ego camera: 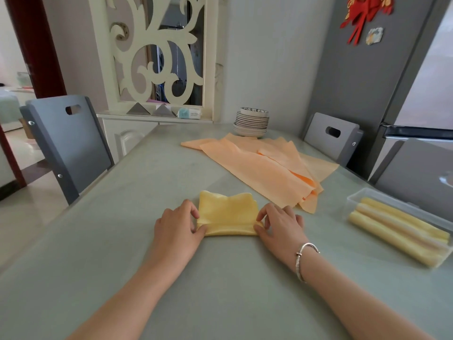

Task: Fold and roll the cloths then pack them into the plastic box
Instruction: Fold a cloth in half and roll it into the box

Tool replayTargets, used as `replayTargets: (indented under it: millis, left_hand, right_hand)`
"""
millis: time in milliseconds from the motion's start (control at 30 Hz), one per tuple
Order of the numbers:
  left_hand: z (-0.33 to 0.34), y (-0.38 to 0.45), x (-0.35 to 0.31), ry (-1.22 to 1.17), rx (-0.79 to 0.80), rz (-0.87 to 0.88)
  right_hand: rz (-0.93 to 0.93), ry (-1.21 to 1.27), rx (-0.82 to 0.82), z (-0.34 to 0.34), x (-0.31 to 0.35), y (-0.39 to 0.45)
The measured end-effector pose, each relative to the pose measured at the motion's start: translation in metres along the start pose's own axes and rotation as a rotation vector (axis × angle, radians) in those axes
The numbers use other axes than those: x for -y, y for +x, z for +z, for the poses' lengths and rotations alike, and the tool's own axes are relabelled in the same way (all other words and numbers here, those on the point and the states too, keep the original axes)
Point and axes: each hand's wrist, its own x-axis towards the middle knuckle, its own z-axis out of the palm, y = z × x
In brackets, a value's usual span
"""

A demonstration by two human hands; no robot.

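Note:
A folded yellow cloth (226, 212) lies on the grey-green table (152, 197) in front of me, its near edge turned over into a small roll. My left hand (177, 229) pinches the roll's left end and my right hand (282, 225) pinches its right end. To the right stands a clear plastic box (353, 200) holding three rolled yellow cloths (397, 231). Beyond the yellow cloth lies a loose pile of orange cloths (262, 165), spread flat and partly overlapping.
A stack of bowls and plates (251, 122) stands at the table's far end by the wall. Grey chairs stand at the left (66, 143) and far right (333, 136). A grey fridge (416, 106) rises at the right.

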Motion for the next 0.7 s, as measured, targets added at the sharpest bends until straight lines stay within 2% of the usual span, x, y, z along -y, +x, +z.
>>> replayTargets:
  millis: [200,333,533,700]
  left_hand:
    - [0.002,-0.001,-0.003,0.193,-0.023,0.235]
    - [0.001,-0.003,-0.002,0.245,-0.033,0.299]
    - [-0.01,-0.006,-0.002,0.228,0.05,0.261]
    - [-0.008,-0.005,-0.002,0.177,0.056,0.162]
  right_hand:
    - [-0.192,-0.163,-0.07,0.005,0.001,0.002]
    - [-0.26,-0.212,-0.07,0.005,-0.001,-0.003]
    - [-0.138,0.011,0.056,-0.009,-0.006,-0.006]
    - [-0.052,0.075,0.071,-0.004,-0.004,-0.005]
